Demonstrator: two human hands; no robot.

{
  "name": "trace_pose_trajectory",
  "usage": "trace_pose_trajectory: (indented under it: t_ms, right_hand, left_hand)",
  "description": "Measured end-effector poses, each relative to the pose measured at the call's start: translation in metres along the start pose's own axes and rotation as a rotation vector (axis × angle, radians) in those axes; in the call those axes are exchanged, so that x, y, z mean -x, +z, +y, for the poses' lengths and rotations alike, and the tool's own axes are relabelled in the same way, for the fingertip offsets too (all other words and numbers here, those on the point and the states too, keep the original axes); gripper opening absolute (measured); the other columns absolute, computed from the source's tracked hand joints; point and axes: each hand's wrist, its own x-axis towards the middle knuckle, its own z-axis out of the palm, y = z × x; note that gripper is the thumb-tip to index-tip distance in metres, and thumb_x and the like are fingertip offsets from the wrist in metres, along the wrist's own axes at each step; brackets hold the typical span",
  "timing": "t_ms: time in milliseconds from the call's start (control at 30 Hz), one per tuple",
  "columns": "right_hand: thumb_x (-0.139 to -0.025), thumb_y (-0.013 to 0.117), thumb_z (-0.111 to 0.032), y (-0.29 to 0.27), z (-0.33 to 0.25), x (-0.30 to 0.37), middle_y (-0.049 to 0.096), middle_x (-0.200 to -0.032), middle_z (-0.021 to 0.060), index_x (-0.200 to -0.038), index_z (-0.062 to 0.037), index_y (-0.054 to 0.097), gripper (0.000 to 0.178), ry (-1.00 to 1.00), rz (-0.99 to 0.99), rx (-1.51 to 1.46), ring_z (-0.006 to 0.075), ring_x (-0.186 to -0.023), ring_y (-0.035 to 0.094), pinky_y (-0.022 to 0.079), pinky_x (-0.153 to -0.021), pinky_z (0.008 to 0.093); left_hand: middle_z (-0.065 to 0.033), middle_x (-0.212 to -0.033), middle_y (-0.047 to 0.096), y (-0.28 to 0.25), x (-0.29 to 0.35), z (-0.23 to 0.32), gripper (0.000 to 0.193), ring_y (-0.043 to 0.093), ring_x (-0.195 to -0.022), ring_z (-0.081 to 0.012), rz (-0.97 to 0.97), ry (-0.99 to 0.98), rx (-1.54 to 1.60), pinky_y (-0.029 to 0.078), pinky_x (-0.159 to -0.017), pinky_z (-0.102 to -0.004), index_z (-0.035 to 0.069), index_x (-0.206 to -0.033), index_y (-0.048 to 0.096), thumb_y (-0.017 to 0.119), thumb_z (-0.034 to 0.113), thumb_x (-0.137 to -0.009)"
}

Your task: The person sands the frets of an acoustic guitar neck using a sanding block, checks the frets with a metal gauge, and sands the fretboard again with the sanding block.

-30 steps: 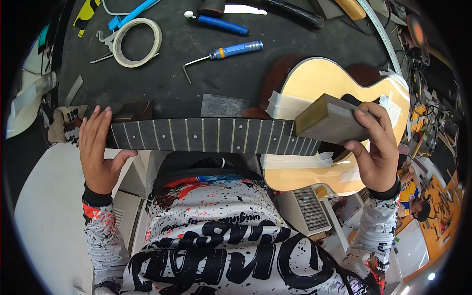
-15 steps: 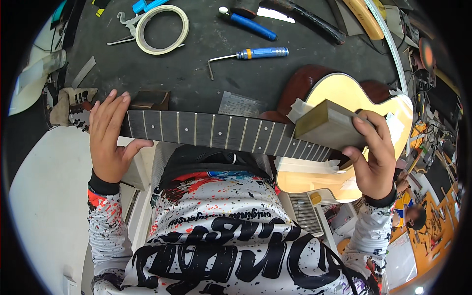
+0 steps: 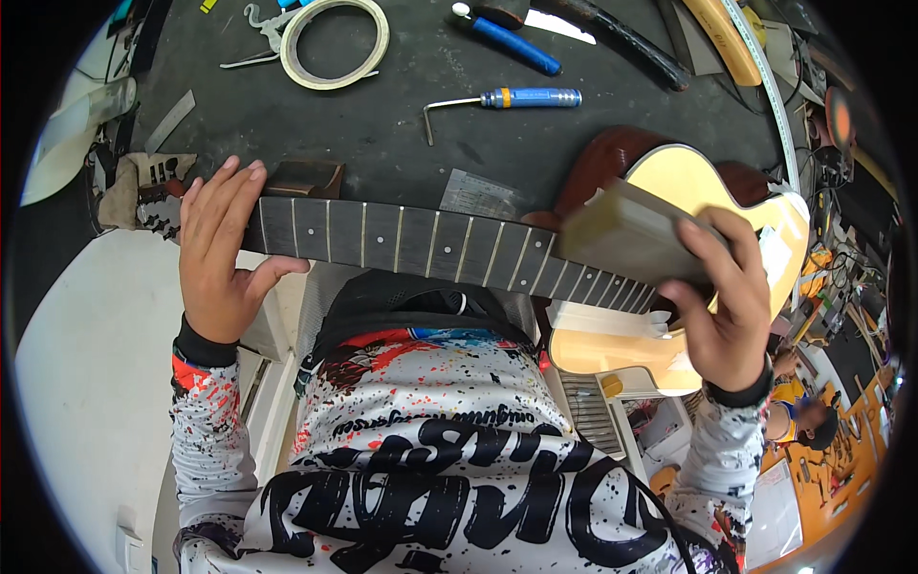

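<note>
An acoustic guitar [image 3: 671, 170] lies face up, its pale top at the right and its dark fretboard [image 3: 413, 239] running left across the view. Metal frets and small dot inlays show on the board. My left hand [image 3: 218, 258] rests flat over the neck near the headstock, fingers stretched out and thumb along the near edge. In my right hand [image 3: 725, 311] is a grey-brown rectangular block [image 3: 626, 234], gripped at its right end between fingers and thumb. Motion blurs the block, which covers part of the upper frets. Its underside is hidden.
On the dark bench [image 3: 402, 163] beyond the neck lie a tape roll [image 3: 289, 48], a blue-handled hex driver [image 3: 531, 98], a blue-handled tool [image 3: 516, 46] and a hammer-like tool [image 3: 631, 38]. A brown block [image 3: 304, 179] sits near my left fingers. Another person [image 3: 798, 421] appears far right.
The block in my right hand has slid a little left along the fretboard and is now blurred. My left hand stays on the neck. The whole view has shifted slightly.
</note>
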Motion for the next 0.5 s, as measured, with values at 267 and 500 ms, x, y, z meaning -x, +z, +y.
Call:
trace_pose_trajectory:
  t_ms: [267, 500]
  right_hand:
    - [-0.071, 0.079, 0.01, 0.028, -0.023, -0.035, 0.061, -0.125, 0.0199, -0.132, -0.0018, 0.067, 0.063, -0.174, -0.074, -0.047, 0.0337, -0.11, 0.064, 0.051, -0.094, 0.0367]
    - [-0.069, 0.079, 0.009, 0.05, -0.041, -0.062, 0.061, -0.126, 0.021, -0.131, -0.0036, 0.069, 0.064, -0.214, -0.09, -0.134, 0.0363, -0.11, 0.064, 0.051, -0.094, 0.037]
  left_hand:
    - [-0.0118, -0.142, 0.063, 0.003, 0.002, -0.002, 0.092, 0.054, -0.137, -0.0362, 0.041, -0.009, 0.003, 0.033, -0.116, -0.054, 0.004, -0.145, 0.056, 0.085, 0.046, -0.068]
    - [-0.0137, -0.144, 0.061, 0.006, 0.002, -0.005, 0.092, 0.052, -0.139, -0.0369, 0.041, 0.006, 0.011, 0.033, -0.117, -0.0546, 0.003, -0.145, 0.055, 0.086, 0.042, -0.068]
